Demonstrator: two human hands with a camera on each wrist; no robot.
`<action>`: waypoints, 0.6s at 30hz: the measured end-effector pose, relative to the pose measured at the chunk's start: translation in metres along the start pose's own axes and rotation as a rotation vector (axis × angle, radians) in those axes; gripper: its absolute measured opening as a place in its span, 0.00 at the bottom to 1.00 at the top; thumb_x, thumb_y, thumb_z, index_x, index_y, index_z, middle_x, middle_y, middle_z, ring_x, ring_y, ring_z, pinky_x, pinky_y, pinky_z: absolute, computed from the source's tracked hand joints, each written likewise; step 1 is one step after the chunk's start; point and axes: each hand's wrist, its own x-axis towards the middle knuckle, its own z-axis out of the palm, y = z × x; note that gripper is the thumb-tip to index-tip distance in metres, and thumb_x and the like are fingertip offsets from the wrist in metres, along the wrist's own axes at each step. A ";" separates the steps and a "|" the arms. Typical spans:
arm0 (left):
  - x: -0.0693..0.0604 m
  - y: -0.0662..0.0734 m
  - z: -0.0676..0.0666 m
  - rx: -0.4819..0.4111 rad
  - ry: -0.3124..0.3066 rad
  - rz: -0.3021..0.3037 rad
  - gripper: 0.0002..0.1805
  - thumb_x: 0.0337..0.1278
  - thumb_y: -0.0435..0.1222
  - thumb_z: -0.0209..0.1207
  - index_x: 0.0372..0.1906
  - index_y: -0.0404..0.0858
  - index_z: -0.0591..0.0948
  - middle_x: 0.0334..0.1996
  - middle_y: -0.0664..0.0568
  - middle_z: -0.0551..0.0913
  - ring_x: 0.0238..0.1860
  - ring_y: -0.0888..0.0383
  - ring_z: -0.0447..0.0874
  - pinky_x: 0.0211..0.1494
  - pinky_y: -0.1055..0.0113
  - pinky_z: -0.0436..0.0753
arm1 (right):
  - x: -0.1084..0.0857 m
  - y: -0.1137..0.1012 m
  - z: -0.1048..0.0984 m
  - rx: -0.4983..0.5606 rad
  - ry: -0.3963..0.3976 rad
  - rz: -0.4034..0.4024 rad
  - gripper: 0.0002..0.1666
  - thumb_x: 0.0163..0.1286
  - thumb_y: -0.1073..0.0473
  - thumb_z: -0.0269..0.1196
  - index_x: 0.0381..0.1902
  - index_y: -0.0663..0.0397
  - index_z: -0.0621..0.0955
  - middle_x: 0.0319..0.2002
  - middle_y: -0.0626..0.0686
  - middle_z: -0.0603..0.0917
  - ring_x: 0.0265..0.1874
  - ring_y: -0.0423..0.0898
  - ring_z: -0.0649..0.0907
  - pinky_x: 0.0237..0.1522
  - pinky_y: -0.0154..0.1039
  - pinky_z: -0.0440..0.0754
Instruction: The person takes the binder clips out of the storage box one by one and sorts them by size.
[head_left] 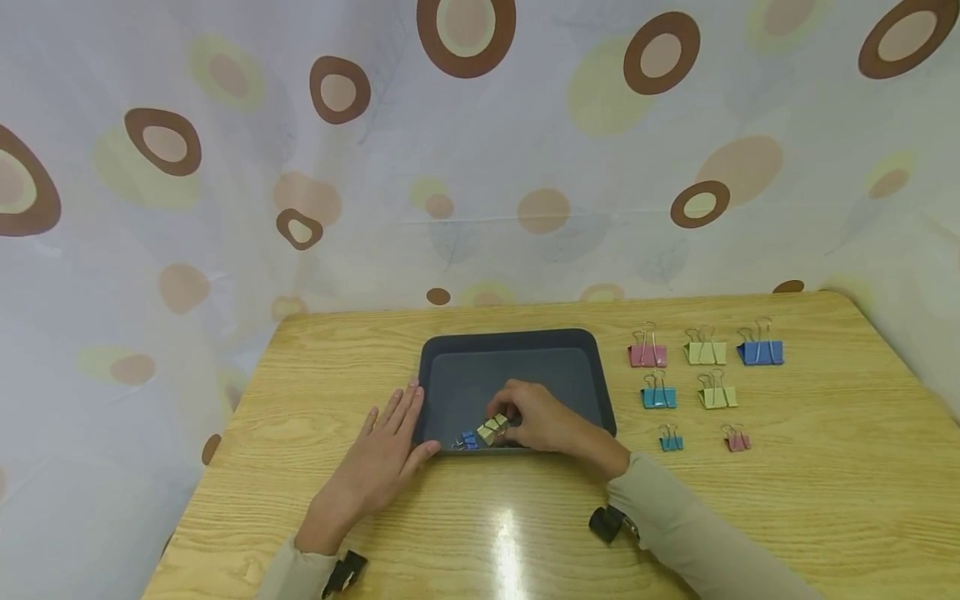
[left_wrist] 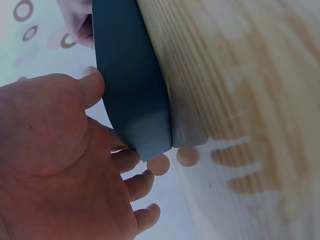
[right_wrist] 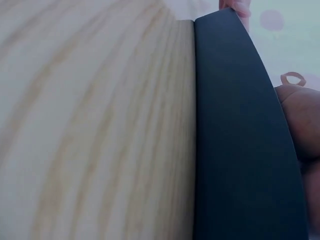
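Observation:
My right hand (head_left: 543,419) reaches into the dark grey tray (head_left: 517,340). Its curled fingers and thumb pinch a yellow binder clip (head_left: 492,428) low over the tray's front part. Just left of that clip lies small blue binder clip material (head_left: 468,440); how many pieces it is, I cannot tell. My left hand (head_left: 382,458) rests at the tray's front left corner, fingers straight along the left side, thumb at the front rim. The left wrist view shows the thumb (left_wrist: 92,87) against the tray wall (left_wrist: 132,80). In the right wrist view the tray wall (right_wrist: 240,125) hides the clips.
Right of the tray, binder clips stand in rows: large pink (head_left: 648,355), yellow (head_left: 705,353) and blue (head_left: 762,353); medium light blue (head_left: 659,397) and yellow (head_left: 718,397); small light blue (head_left: 671,442) and pink (head_left: 737,442). A patterned curtain (head_left: 480,250) hangs behind the wooden table (head_left: 337,350).

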 end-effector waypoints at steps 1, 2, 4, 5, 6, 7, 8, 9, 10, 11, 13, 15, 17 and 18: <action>0.000 0.000 0.000 -0.001 0.001 0.001 0.42 0.81 0.55 0.43 0.82 0.31 0.47 0.83 0.41 0.43 0.81 0.41 0.44 0.77 0.35 0.51 | 0.000 0.000 -0.001 0.000 -0.002 0.003 0.13 0.61 0.70 0.74 0.44 0.58 0.87 0.39 0.49 0.81 0.37 0.44 0.80 0.41 0.35 0.82; 0.000 0.000 0.001 -0.001 -0.003 0.000 0.42 0.81 0.55 0.43 0.82 0.31 0.47 0.83 0.42 0.42 0.81 0.41 0.44 0.77 0.35 0.51 | -0.001 0.000 -0.002 0.005 -0.001 0.006 0.13 0.61 0.71 0.74 0.44 0.58 0.87 0.39 0.49 0.81 0.37 0.44 0.80 0.40 0.35 0.82; 0.000 0.000 0.001 -0.005 0.004 0.003 0.42 0.81 0.55 0.43 0.82 0.31 0.47 0.83 0.41 0.42 0.81 0.41 0.44 0.77 0.35 0.51 | -0.002 0.000 -0.003 0.019 0.007 0.011 0.12 0.61 0.71 0.73 0.43 0.58 0.86 0.39 0.49 0.81 0.36 0.43 0.81 0.40 0.34 0.82; 0.000 0.000 0.001 -0.004 0.008 0.004 0.42 0.81 0.55 0.43 0.82 0.31 0.47 0.83 0.41 0.43 0.81 0.40 0.44 0.77 0.35 0.51 | -0.003 0.001 -0.004 0.036 0.012 0.022 0.12 0.62 0.71 0.73 0.43 0.58 0.86 0.39 0.49 0.81 0.36 0.43 0.81 0.39 0.34 0.83; 0.000 0.000 0.001 -0.005 0.015 0.006 0.42 0.81 0.55 0.43 0.82 0.31 0.47 0.83 0.41 0.43 0.81 0.40 0.44 0.77 0.35 0.52 | -0.004 0.002 -0.005 0.054 0.019 0.029 0.12 0.63 0.71 0.73 0.43 0.58 0.86 0.39 0.49 0.81 0.36 0.42 0.82 0.39 0.34 0.83; 0.000 0.000 0.001 -0.004 0.019 0.007 0.42 0.81 0.55 0.43 0.82 0.31 0.47 0.83 0.41 0.43 0.81 0.40 0.44 0.77 0.35 0.52 | -0.005 0.002 -0.006 0.078 0.025 0.039 0.12 0.63 0.71 0.73 0.43 0.58 0.85 0.38 0.49 0.82 0.35 0.42 0.82 0.39 0.33 0.83; 0.000 0.000 0.001 -0.003 0.023 0.007 0.42 0.81 0.55 0.43 0.82 0.30 0.47 0.83 0.41 0.43 0.81 0.40 0.44 0.77 0.35 0.52 | -0.007 0.003 -0.007 0.105 0.030 0.045 0.12 0.63 0.71 0.72 0.44 0.59 0.85 0.38 0.50 0.83 0.35 0.41 0.83 0.39 0.33 0.84; 0.000 0.000 0.001 -0.007 0.034 0.013 0.42 0.81 0.54 0.44 0.82 0.30 0.48 0.82 0.40 0.44 0.81 0.39 0.45 0.76 0.34 0.53 | -0.008 0.004 -0.008 0.136 0.032 0.057 0.12 0.64 0.71 0.72 0.44 0.59 0.85 0.39 0.50 0.83 0.36 0.41 0.84 0.39 0.33 0.84; 0.000 0.000 0.001 -0.006 0.038 0.016 0.42 0.81 0.54 0.44 0.82 0.30 0.49 0.82 0.40 0.44 0.81 0.39 0.45 0.76 0.34 0.53 | -0.009 0.005 -0.009 0.167 0.037 0.067 0.12 0.64 0.72 0.71 0.45 0.59 0.85 0.39 0.50 0.84 0.36 0.41 0.85 0.39 0.33 0.85; 0.000 0.000 0.001 -0.005 0.037 0.014 0.42 0.81 0.54 0.44 0.82 0.30 0.48 0.82 0.40 0.44 0.81 0.39 0.45 0.76 0.34 0.53 | -0.011 0.006 -0.010 0.196 0.043 0.078 0.12 0.64 0.71 0.71 0.46 0.58 0.85 0.40 0.51 0.85 0.36 0.42 0.86 0.40 0.33 0.85; 0.000 0.000 0.001 -0.008 0.034 0.013 0.42 0.81 0.54 0.44 0.81 0.29 0.49 0.82 0.40 0.44 0.81 0.39 0.45 0.76 0.34 0.52 | -0.014 0.008 -0.012 0.248 0.059 0.090 0.13 0.64 0.71 0.72 0.46 0.58 0.86 0.42 0.53 0.86 0.37 0.43 0.87 0.39 0.34 0.86; 0.000 0.000 0.001 -0.011 0.027 0.013 0.42 0.81 0.54 0.44 0.81 0.29 0.49 0.82 0.40 0.44 0.81 0.39 0.45 0.76 0.34 0.52 | -0.017 0.010 -0.014 0.295 0.077 0.101 0.13 0.65 0.70 0.72 0.47 0.57 0.86 0.43 0.54 0.87 0.37 0.44 0.88 0.38 0.35 0.86; 0.000 0.000 0.000 -0.012 0.015 0.009 0.42 0.81 0.55 0.43 0.82 0.29 0.48 0.82 0.40 0.43 0.81 0.40 0.44 0.77 0.34 0.51 | -0.020 0.012 -0.018 0.335 0.093 0.100 0.13 0.65 0.69 0.72 0.47 0.57 0.86 0.44 0.54 0.88 0.38 0.45 0.89 0.37 0.37 0.87; 0.000 0.000 0.000 -0.012 0.013 0.009 0.42 0.81 0.55 0.43 0.82 0.30 0.48 0.82 0.40 0.43 0.81 0.40 0.44 0.77 0.34 0.51 | -0.022 0.013 -0.020 0.356 0.100 0.102 0.12 0.66 0.68 0.72 0.47 0.57 0.86 0.44 0.54 0.88 0.38 0.45 0.89 0.37 0.37 0.87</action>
